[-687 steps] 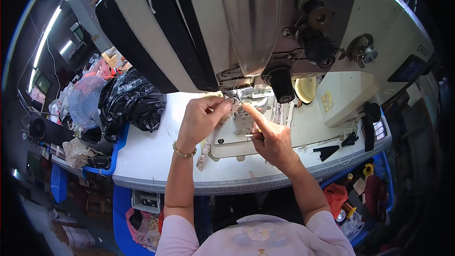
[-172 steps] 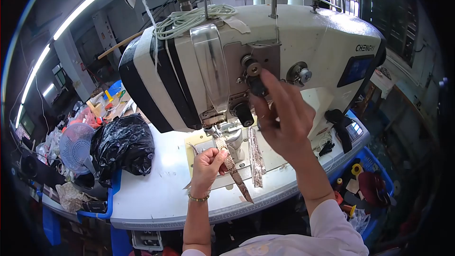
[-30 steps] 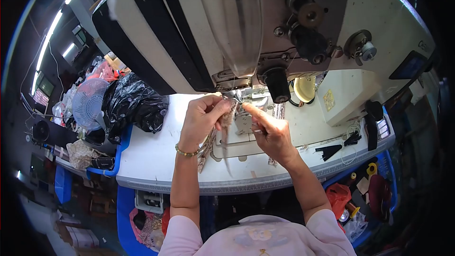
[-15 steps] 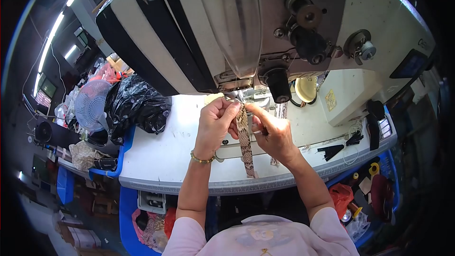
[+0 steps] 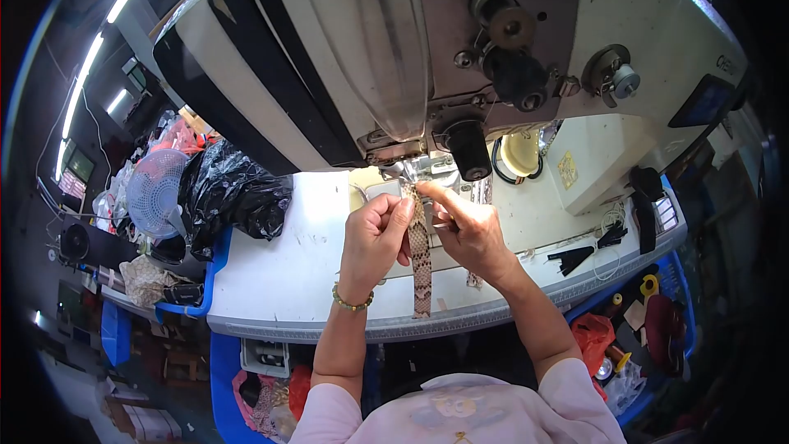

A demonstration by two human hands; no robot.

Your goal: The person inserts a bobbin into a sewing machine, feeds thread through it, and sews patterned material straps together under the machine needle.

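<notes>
A snakeskin-patterned strip [image 5: 421,267] hangs down from both hands over the front of the white sewing table. My left hand [image 5: 375,234] is closed, pinching the strip's left edge near its upper end. On the other side, my right hand [image 5: 470,232] has its index finger at the strip's top and its other fingers curled; it is closed on the strip. Both hands are just below the needle area of the sewing machine [image 5: 411,166]. Another patterned strip [image 5: 482,191] lies behind my right hand, partly hidden by it.
A black plastic bag [image 5: 234,189] and a blue basket [image 5: 156,189] stand at the left. Black pieces [image 5: 571,259] and white thread lie on the right of the table [image 5: 271,279]. Bins below the edge hold a red bag [image 5: 592,335] and spools.
The view has shifted slightly. Both hands have lowered a little from the needle area, and the strip's lower end now hangs straighter and further left.
</notes>
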